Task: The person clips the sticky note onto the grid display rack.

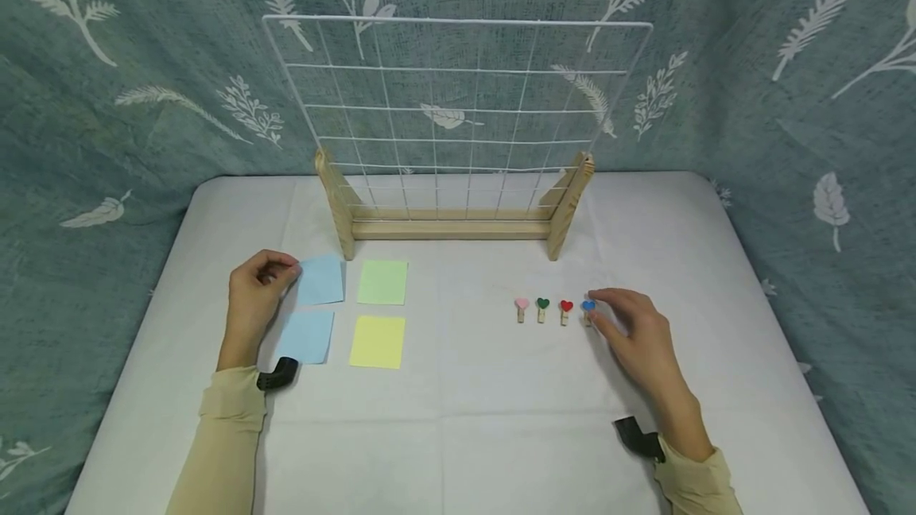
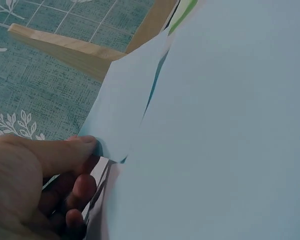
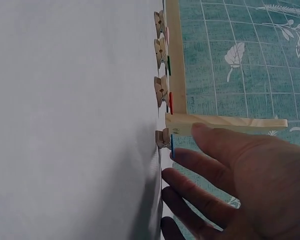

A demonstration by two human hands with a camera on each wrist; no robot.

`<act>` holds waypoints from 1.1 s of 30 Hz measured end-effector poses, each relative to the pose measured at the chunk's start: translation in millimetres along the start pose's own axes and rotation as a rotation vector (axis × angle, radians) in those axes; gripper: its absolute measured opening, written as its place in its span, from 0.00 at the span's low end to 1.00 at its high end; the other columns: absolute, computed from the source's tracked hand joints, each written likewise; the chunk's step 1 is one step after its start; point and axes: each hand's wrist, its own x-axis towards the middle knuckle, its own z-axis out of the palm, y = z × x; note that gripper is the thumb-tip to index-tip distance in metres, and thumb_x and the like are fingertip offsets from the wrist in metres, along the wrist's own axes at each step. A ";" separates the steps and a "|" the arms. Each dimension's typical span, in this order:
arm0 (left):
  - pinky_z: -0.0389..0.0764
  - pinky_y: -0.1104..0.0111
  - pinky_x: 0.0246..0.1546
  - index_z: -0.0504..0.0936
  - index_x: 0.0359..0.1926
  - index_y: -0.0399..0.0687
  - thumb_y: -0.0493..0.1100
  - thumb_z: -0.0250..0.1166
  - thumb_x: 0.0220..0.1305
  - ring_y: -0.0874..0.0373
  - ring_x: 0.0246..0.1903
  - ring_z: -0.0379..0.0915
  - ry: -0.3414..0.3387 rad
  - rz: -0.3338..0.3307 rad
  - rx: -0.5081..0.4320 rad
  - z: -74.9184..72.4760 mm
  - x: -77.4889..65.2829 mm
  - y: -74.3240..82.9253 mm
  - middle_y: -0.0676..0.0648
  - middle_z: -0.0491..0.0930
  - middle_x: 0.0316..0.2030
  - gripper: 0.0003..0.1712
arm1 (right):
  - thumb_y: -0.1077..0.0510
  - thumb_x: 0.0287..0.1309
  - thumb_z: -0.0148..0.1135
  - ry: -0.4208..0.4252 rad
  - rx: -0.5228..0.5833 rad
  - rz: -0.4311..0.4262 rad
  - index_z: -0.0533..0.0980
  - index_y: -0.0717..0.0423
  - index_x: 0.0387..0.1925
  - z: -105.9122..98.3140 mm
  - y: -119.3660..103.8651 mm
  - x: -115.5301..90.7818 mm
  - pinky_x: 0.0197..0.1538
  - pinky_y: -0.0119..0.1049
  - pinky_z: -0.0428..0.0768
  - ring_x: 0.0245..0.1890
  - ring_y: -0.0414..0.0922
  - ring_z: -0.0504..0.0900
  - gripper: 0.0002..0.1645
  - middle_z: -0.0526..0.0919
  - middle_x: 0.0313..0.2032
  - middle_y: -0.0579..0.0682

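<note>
My left hand (image 1: 259, 296) pinches the upper blue sticky note (image 1: 322, 280) by its left corner, and in the left wrist view the thumb lies over that corner. Below it is a second blue sticky note (image 1: 308, 338), which fills much of the left wrist view. On the right, my right hand (image 1: 640, 340) has thumb and forefinger spread about a small wooden clothespin with a blue heart (image 3: 162, 139); the forefinger is right at the heart. To its left stand clothespins with a red heart (image 1: 566, 308), a green heart (image 1: 542, 307) and a pink heart (image 1: 522, 307).
A green sticky note (image 1: 382, 283) and a yellow sticky note (image 1: 377, 342) lie right of the blue ones. Behind them a white wire grid stands on a wooden base (image 1: 458, 230). A white cloth (image 1: 444, 420) covers the table; a leaf-patterned curtain hangs around it.
</note>
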 end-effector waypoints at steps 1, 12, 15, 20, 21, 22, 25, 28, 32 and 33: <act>0.65 0.74 0.28 0.85 0.37 0.46 0.44 0.71 0.61 0.59 0.29 0.69 -0.002 0.003 -0.003 0.0 0.3 0.4 0.46 0.79 0.28 0.07 | 0.54 0.59 0.70 0.003 0.004 -0.003 0.82 0.53 0.51 0.5 -0.2 0.7 0.60 0.57 0.69 0.59 0.55 0.74 0.19 0.82 0.52 0.54; 0.70 0.76 0.28 0.85 0.39 0.46 0.44 0.71 0.61 0.58 0.30 0.73 -0.034 -0.003 -0.072 -3.6 1.7 4.0 0.46 0.81 0.31 0.09 | 0.55 0.56 0.72 -0.025 -0.022 -0.014 0.83 0.55 0.50 6.5 -1.8 4.7 0.51 0.50 0.73 0.48 0.50 0.77 0.20 0.81 0.44 0.53; 0.73 0.77 0.28 0.84 0.38 0.46 0.43 0.71 0.61 0.57 0.29 0.75 -0.070 0.011 -0.096 -2.5 1.5 10.4 0.46 0.82 0.33 0.07 | 0.56 0.56 0.73 -0.031 -0.032 -0.028 0.83 0.54 0.50 7.4 -1.6 3.2 0.48 0.42 0.73 0.44 0.47 0.77 0.19 0.82 0.41 0.51; 0.74 0.78 0.27 0.83 0.38 0.46 0.41 0.71 0.62 0.56 0.30 0.75 -0.102 0.042 -0.086 0.7 2.3 19.3 0.47 0.82 0.33 0.06 | 0.60 0.51 0.75 -0.013 -0.027 -0.059 0.83 0.53 0.48 7.9 -1.1 0.1 0.42 0.31 0.70 0.36 0.43 0.76 0.20 0.81 0.34 0.47; 0.74 0.78 0.27 0.83 0.38 0.46 0.41 0.70 0.62 0.56 0.30 0.75 -0.103 0.048 -0.083 0.5 2.6 20.8 0.47 0.82 0.33 0.06 | 0.60 0.51 0.76 -0.012 -0.024 -0.059 0.83 0.54 0.48 8.3 -1.1 -0.2 0.42 0.30 0.69 0.35 0.43 0.76 0.20 0.81 0.33 0.46; 0.74 0.77 0.27 0.83 0.38 0.46 0.41 0.70 0.62 0.56 0.30 0.74 -0.101 0.054 -0.078 0.0 2.8 22.4 0.47 0.82 0.33 0.06 | 0.60 0.50 0.76 -0.009 -0.021 -0.059 0.83 0.53 0.48 8.7 -1.1 -0.3 0.42 0.29 0.69 0.35 0.43 0.77 0.21 0.81 0.33 0.46; 0.73 0.77 0.30 0.84 0.37 0.47 0.42 0.71 0.62 0.57 0.30 0.74 -0.092 0.075 -0.072 -2.2 3.2 28.4 0.47 0.82 0.32 0.05 | 0.60 0.49 0.77 0.000 -0.012 -0.066 0.83 0.53 0.46 9.6 -1.7 1.3 0.42 0.29 0.70 0.34 0.43 0.78 0.20 0.81 0.32 0.45; 0.73 0.75 0.34 0.84 0.37 0.47 0.43 0.70 0.62 0.57 0.32 0.75 -0.088 0.107 -0.075 -3.9 3.3 35.4 0.46 0.83 0.33 0.06 | 0.62 0.49 0.77 0.017 -0.004 -0.088 0.83 0.52 0.42 9.9 -1.7 3.5 0.43 0.27 0.72 0.35 0.43 0.80 0.16 0.82 0.34 0.45; 0.73 0.74 0.37 0.84 0.38 0.47 0.43 0.70 0.62 0.57 0.33 0.75 -0.095 0.131 -0.086 -2.9 1.1 47.1 0.46 0.83 0.34 0.06 | 0.65 0.48 0.76 0.036 0.005 -0.130 0.83 0.53 0.37 9.2 -1.0 2.4 0.38 0.23 0.74 0.32 0.42 0.81 0.13 0.84 0.34 0.46; 0.73 0.74 0.37 0.84 0.38 0.48 0.43 0.70 0.62 0.57 0.33 0.75 -0.097 0.132 -0.089 -2.4 0.1 50.0 0.46 0.83 0.34 0.06 | 0.66 0.48 0.76 0.039 0.007 -0.136 0.83 0.53 0.36 8.7 -1.2 2.0 0.37 0.23 0.74 0.31 0.41 0.80 0.13 0.85 0.34 0.46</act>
